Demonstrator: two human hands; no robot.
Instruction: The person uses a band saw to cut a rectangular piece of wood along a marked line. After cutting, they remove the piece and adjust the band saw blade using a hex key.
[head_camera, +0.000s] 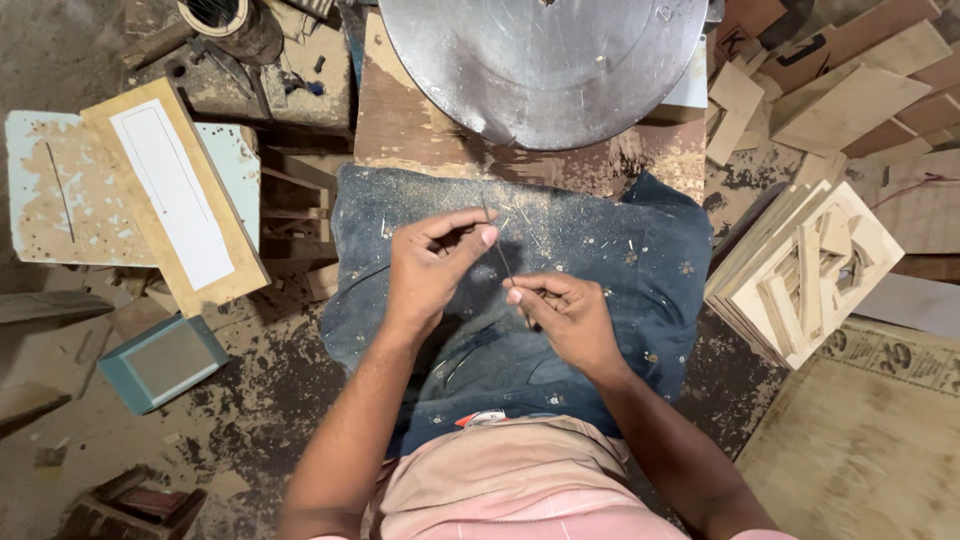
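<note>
Head cam looking straight down: both hands are pinching one thin dark wire or blade (502, 262), really fine, hard to say exactly which. The left hand (432, 262) has its upper end nipped tight between thumb and fingertips, and the right hand (565, 315) pinches the lower end the same way. The thin piece runs at a slant between them, above the dusty dark blue cloth (620, 250) that's spread over the person's lap and up to the near edge of the wooden bench (410, 125).

Nothing really blocks the hands, but it's crowded all round. A big round metal disc (545, 65) sits on the bench's far edge, just beyond the cloth. Off the cloth's right edge there's a stack of cut plywood pieces (800, 270), close by, with more loose boards (850, 95) toward the far right corner. On the left, a long plywood board with a white strip (175, 195) lies across a pale blue panel (40, 185), and a small teal box (160, 362) sits on the sawdusty floor nearer the person.
</note>
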